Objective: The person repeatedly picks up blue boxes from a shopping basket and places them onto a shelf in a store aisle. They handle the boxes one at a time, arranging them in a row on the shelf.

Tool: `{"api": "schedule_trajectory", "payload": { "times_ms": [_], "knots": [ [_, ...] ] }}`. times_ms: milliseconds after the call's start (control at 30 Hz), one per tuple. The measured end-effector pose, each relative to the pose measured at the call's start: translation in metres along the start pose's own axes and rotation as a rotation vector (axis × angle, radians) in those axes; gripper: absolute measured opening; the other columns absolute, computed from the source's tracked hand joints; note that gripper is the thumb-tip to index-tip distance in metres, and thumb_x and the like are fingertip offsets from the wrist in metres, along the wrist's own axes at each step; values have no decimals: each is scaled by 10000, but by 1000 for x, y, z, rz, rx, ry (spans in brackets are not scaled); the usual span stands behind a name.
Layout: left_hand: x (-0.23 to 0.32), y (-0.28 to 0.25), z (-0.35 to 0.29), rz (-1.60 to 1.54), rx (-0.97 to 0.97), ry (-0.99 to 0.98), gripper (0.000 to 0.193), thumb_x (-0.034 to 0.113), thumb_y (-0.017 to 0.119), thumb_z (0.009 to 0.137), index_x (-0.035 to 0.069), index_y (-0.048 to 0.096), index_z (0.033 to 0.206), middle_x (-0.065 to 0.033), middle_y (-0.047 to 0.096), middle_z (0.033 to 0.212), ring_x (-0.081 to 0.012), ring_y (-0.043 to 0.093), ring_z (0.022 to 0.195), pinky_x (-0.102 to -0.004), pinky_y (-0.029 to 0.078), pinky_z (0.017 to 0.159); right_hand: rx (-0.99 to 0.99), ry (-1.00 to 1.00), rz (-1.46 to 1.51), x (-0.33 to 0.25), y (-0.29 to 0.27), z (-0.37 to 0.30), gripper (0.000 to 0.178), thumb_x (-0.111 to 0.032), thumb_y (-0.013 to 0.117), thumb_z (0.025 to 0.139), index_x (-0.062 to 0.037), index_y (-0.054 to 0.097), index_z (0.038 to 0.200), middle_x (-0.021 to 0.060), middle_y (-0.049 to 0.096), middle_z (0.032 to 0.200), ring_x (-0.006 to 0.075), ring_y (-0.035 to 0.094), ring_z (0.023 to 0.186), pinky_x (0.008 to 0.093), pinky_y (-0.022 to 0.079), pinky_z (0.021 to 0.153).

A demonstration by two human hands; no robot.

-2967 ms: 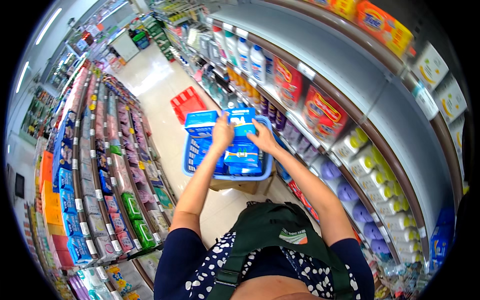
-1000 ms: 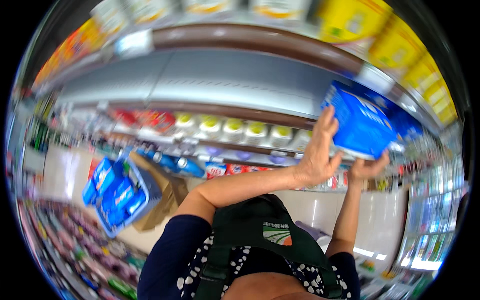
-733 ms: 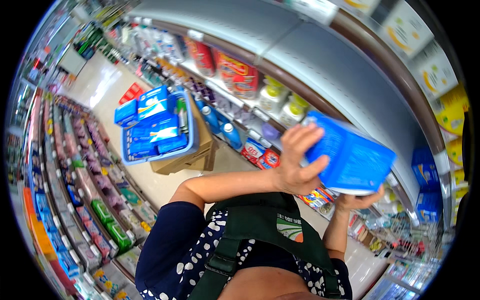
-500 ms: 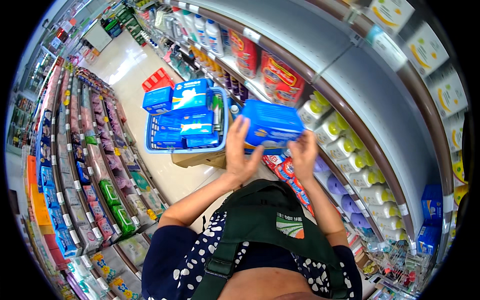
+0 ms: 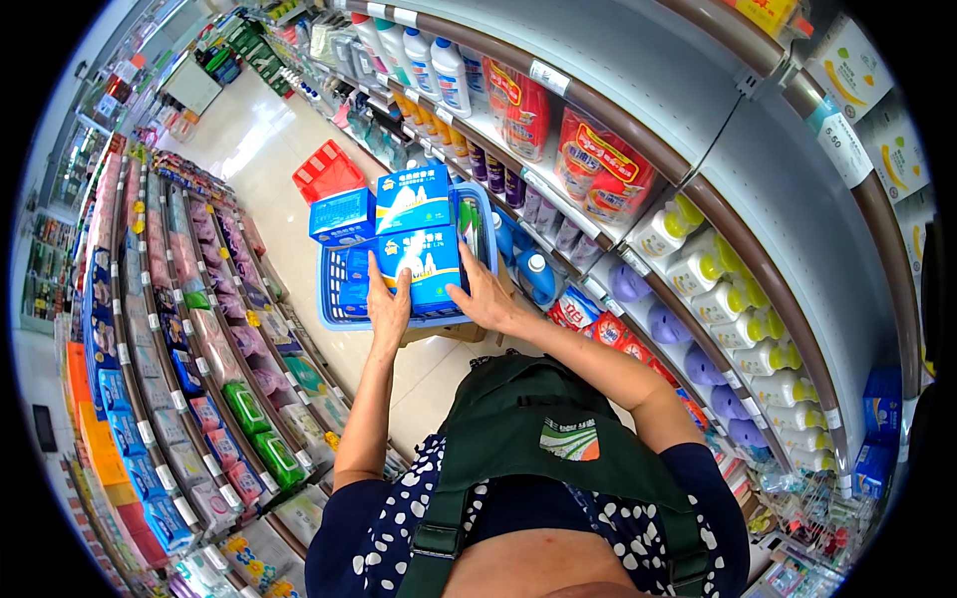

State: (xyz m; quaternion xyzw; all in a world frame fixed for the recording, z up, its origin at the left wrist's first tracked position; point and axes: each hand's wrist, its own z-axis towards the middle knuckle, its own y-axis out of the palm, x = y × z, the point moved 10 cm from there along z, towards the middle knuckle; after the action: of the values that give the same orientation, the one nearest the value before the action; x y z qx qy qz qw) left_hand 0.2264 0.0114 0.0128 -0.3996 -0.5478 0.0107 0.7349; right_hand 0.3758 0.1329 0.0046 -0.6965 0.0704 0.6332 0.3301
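A blue box [image 5: 431,284] with a white and light-blue printed front is between my two hands, at the near side of a light-blue plastic basket [image 5: 325,294]. My left hand [image 5: 389,304] holds its left side, thumb on the front face. My right hand [image 5: 488,299] grips the right side, with the thumb near its lower right corner. Behind it lies a similar blue box [image 5: 413,197], and another blue box [image 5: 341,215] sits to the left. Whether the held box rests on those underneath cannot be seen.
Beyond the basket a red plastic crate [image 5: 327,171] is on the floor. A brown cardboard box [image 5: 454,332] shows beneath the basket. Shelves on the right carry white bottles [image 5: 451,76], red packs [image 5: 603,164] and yellow-green-topped containers [image 5: 720,297]. Packaged goods [image 5: 261,429] fill the left shelves.
The held blue box has moved left from beside the shelf to the basket, and its printed front now faces up. Both hands moved with it, and the view has shifted slightly.
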Motion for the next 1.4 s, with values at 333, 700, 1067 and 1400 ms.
{"api": "schedule_trajectory", "payload": {
  "times_ms": [333,700,1067,1400],
  "knots": [
    [166,3,-50,-3,202,608,603,103,617,898,-55,348,1415,-254,393,1414,-385,357,1322,-456,281,1095,102,-64,-207,21,-44,-94,673,-323,563,931,10,296,1451,260,471,1315,411,474,1204,441,397,1002],
    [431,183,-282,-674,-730,1261,500,4,669,781,-46,516,1254,-240,553,1261,-401,540,1130,-450,417,979,1003,-151,-849,-80,-304,-399,420,-120,698,793,37,580,1164,189,622,1065,365,612,896,441,503,783],
    [665,340,-509,-528,-1516,1062,799,275,788,750,-7,401,1390,-184,491,1352,-314,499,1203,-394,431,966,1784,225,-878,-106,-552,-707,488,-95,639,837,61,471,1268,225,586,1149,309,585,1013,375,470,869],
    [719,482,-541,-810,-1432,1176,653,330,855,645,37,608,1174,-119,637,1143,-231,569,1058,-356,461,917,1816,224,-556,-43,-629,-734,324,-63,647,839,56,577,1132,123,669,1020,175,611,915,296,462,830]
  ]
}}
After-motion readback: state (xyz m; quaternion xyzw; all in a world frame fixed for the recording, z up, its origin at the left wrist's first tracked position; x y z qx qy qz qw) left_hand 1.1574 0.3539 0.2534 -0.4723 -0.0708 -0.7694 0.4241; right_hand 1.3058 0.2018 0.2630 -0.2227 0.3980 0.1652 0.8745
